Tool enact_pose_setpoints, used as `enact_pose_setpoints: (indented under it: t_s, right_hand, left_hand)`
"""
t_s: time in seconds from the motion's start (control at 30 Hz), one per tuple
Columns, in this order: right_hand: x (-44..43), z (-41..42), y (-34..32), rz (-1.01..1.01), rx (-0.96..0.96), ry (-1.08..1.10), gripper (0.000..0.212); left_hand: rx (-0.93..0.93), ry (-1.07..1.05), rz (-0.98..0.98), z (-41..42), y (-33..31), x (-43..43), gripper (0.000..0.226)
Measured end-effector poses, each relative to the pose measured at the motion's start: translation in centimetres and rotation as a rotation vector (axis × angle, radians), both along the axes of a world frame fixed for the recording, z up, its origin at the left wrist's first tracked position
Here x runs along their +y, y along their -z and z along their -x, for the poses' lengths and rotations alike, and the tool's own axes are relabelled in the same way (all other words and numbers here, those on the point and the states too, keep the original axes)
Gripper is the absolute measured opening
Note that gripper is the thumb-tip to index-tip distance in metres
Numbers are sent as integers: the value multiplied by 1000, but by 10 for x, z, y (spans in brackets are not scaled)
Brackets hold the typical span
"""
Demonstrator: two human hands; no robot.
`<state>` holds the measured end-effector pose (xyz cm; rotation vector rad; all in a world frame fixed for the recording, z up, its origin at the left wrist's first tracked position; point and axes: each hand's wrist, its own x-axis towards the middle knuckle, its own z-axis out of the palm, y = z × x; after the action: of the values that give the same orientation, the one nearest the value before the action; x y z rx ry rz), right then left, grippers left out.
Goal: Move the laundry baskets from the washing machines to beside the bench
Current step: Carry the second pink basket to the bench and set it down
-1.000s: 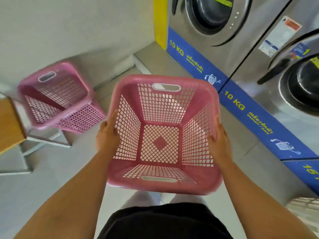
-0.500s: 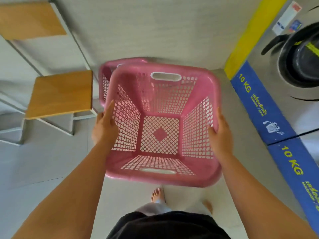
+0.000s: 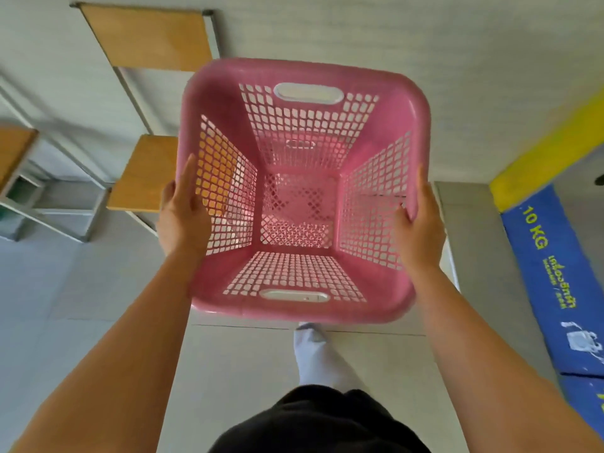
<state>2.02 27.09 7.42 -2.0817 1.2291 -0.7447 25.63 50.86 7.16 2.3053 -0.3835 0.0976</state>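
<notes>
I hold an empty pink laundry basket (image 3: 215, 93) in front of me, above the floor. My left hand (image 3: 181, 217) grips its left rim and my right hand (image 3: 420, 230) grips its right rim. A second pink basket shows only dimly through the mesh bottom, directly beneath the held one. The wooden bench seat (image 3: 143, 173) sits just left of the basket, partly hidden behind its left wall.
A wooden table top (image 3: 147, 37) on a metal frame stands at the back left against the wall. Another wooden seat (image 3: 13, 148) is at the far left. A washing machine's blue 10 KG base panel (image 3: 549, 273) and a yellow strip (image 3: 549, 152) line the right.
I have turned left away from the washing machines, which slid off to the right. The held basket now hangs over the second basket, covering it, and the bench is closer.
</notes>
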Motion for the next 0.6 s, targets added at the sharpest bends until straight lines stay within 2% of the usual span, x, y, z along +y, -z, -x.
enact_pose_setpoints:
  t_s: [0.1, 0.2, 0.33, 0.43, 0.6]
  right_hand:
    - [-25, -37, -3, 7, -4, -21, 63]
    - [-68, -81, -15, 24, -51, -66, 64]
    - [-129, -134, -43, -60, 149, -114, 68]
    - [-160, -162, -49, -139, 179, -119, 66]
    - [-196, -204, -49, -145, 176, -78, 61]
  left_hand:
    - [-20, -41, 30, -25, 2, -20, 66]
    - [17, -83, -36, -70, -8, -52, 64]
    - [54, -20, -238, -129, -36, -97, 62]
    - [72, 10, -269, -161, -47, -126, 62]
    - [98, -7, -321, -196, -66, -167, 62]
